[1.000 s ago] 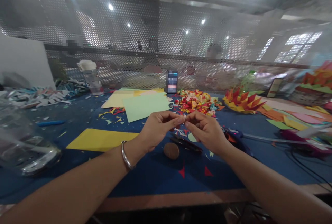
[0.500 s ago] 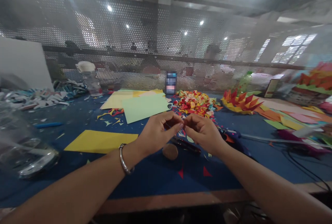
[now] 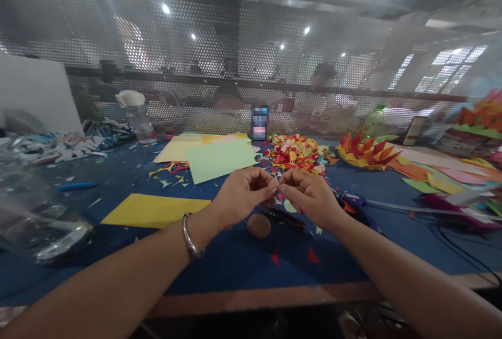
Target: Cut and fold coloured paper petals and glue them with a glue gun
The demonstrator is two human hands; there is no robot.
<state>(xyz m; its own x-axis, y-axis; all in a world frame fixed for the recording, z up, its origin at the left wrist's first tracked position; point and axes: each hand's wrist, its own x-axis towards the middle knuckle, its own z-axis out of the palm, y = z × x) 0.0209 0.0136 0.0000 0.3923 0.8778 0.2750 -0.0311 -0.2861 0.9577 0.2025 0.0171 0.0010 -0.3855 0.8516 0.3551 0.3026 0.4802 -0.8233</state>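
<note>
My left hand [image 3: 247, 192] and my right hand [image 3: 308, 192] meet over the blue table, thumbs and forefingers pinched tip to tip. Whatever lies between the fingertips is too small or hidden to make out. Below them sit a round brown disc [image 3: 259, 226] and a dark, slim tool [image 3: 285, 217], partly covered by the hands. Just beyond the fingers rises a heap of small folded paper pieces [image 3: 300, 151] in red, yellow and orange. A yellow paper sheet [image 3: 152, 211] lies beside my left forearm, and a pale green sheet [image 3: 219, 160] farther back.
A phone [image 3: 259, 122] stands upright against the perforated screen. At right are an orange paper crown shape [image 3: 366, 153], a glue gun [image 3: 355, 204] and coloured sheets. A clear plastic container [image 3: 43, 213], blue pen [image 3: 77, 185] and white-lidded bottle [image 3: 137, 116] are at left.
The view has shifted slightly. Both hands stay pinched together at nearly the same spot, and nothing on the table has visibly been moved.
</note>
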